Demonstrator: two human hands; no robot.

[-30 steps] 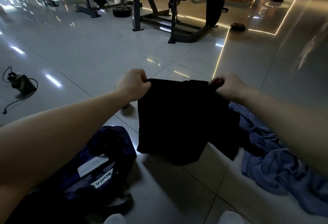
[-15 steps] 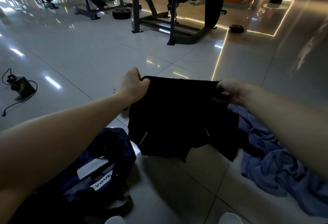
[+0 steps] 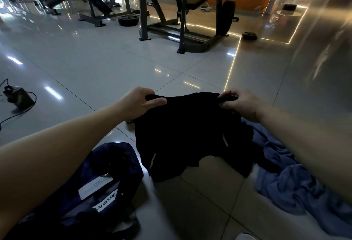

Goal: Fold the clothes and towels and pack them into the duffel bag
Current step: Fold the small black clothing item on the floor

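Head view: I judge folding under way; left hand [image 3: 140,101] and right hand [image 3: 239,102] pinch the shorts [image 3: 182,135]; next, halve them for the bag [image 3: 106,178].

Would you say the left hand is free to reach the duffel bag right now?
Probably not yet: the left hand grips the top edge of the black garment, as does the right hand. The duffel bag lies just beneath the left forearm with nothing between, so letting go should free the way.

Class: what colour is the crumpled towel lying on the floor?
Blue towel, best in the head view.
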